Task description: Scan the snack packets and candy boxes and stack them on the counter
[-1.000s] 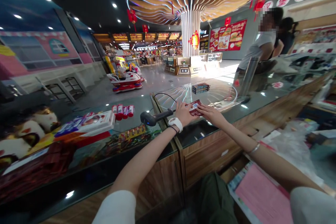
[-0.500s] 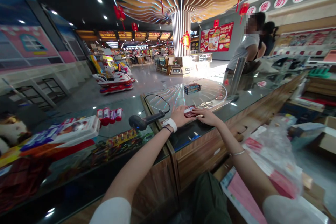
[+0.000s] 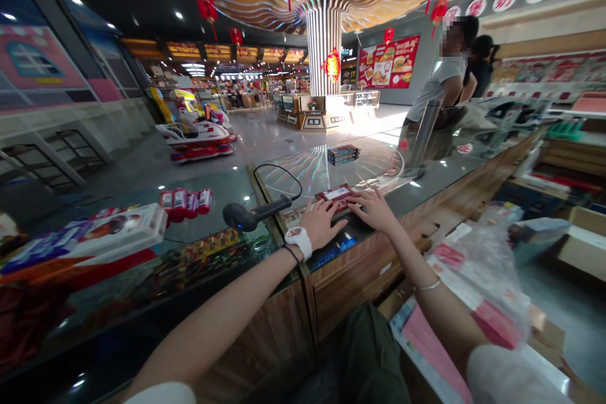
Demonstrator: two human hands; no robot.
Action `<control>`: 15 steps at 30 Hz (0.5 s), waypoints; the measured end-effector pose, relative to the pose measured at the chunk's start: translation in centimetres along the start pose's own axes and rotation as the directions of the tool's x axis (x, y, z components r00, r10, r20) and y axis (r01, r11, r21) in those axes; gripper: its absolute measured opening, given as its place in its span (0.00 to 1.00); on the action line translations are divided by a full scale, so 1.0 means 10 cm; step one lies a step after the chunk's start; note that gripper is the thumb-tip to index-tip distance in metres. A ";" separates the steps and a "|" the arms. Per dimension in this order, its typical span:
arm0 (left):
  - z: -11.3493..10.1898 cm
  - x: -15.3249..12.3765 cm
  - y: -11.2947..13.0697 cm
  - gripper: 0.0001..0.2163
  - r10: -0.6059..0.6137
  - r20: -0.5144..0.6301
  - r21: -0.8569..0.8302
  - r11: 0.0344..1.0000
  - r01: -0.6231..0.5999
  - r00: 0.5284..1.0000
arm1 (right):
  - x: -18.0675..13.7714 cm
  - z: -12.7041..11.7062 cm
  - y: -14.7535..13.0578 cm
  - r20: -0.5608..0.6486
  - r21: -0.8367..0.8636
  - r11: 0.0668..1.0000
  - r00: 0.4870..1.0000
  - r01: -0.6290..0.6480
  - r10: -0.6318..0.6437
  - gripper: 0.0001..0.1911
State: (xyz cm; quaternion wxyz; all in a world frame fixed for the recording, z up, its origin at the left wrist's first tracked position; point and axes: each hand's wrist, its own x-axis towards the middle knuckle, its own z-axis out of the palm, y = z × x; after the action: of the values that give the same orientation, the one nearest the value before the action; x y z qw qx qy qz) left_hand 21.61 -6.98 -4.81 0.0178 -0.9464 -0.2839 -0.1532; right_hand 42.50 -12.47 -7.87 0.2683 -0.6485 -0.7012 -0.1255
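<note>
A flat dark-red box with a white label (image 3: 334,193) lies on the glass counter (image 3: 307,167). My left hand (image 3: 322,225), with a white watch on its wrist, lies palm down at the box's near left side, thumb spread and fingertips against the near edge. At the near right side rests my right hand (image 3: 374,209), its fingers stretched and apart, some of them touching the box. Neither hand is closed around it. A black barcode scanner (image 3: 253,214) with a curled cable lies left of my left hand. Beyond the box stands a small stack of dark boxes (image 3: 343,154).
Red-capped tubes (image 3: 184,203) and a white package (image 3: 123,229) lie on the counter to the left. A metal post (image 3: 425,136) stands at the right, near two people (image 3: 449,82). Clear plastic bags (image 3: 483,278) and cartons lie below on the right.
My left hand has drawn back toward me with its thumb spread, and my right hand's fingers have opened out. More of the red box and its label now shows. The view has shifted slightly.
</note>
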 end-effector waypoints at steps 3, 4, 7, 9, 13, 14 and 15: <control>0.04 0.09 0.01 0.28 -0.011 0.036 -0.003 1.000 0.011 0.999 | 0.01 0.04 0.02 -0.018 -0.039 0.997 0.998 -0.069 0.068 0.20; 0.05 0.12 0.01 0.29 -0.017 0.047 -0.005 1.000 0.017 0.999 | 0.01 0.06 0.02 -0.015 -0.047 0.995 0.996 -0.093 0.092 0.21; 0.12 0.23 -0.01 0.30 -0.044 0.087 -0.018 0.999 0.046 0.995 | 0.04 0.13 0.06 0.039 -0.060 0.987 0.988 -0.147 0.150 0.24; 0.16 0.30 -0.03 0.32 -0.067 0.115 -0.034 0.997 0.071 0.991 | 0.06 0.17 0.10 0.091 -0.061 0.983 0.979 -0.175 0.180 0.28; 0.20 0.37 -0.06 0.35 -0.097 0.164 -0.063 0.992 0.108 0.982 | 0.10 0.25 0.19 0.188 -0.056 0.979 0.961 -0.198 0.205 0.35; 0.20 0.37 -0.06 0.35 -0.102 0.176 -0.064 0.991 0.115 0.979 | 0.11 0.26 0.21 0.208 -0.055 0.979 0.957 -0.196 0.203 0.36; 0.20 0.37 -0.06 0.35 -0.108 0.186 -0.063 0.991 0.122 0.977 | 0.12 0.26 0.22 0.228 -0.057 0.979 0.952 -0.195 0.203 0.36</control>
State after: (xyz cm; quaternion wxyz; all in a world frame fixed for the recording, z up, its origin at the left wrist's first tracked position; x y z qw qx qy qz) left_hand 24.74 -4.24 -5.60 -0.0521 -0.9384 -0.3327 -0.0771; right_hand 44.05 -9.81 -9.78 0.1845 -0.7304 -0.6568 -0.0328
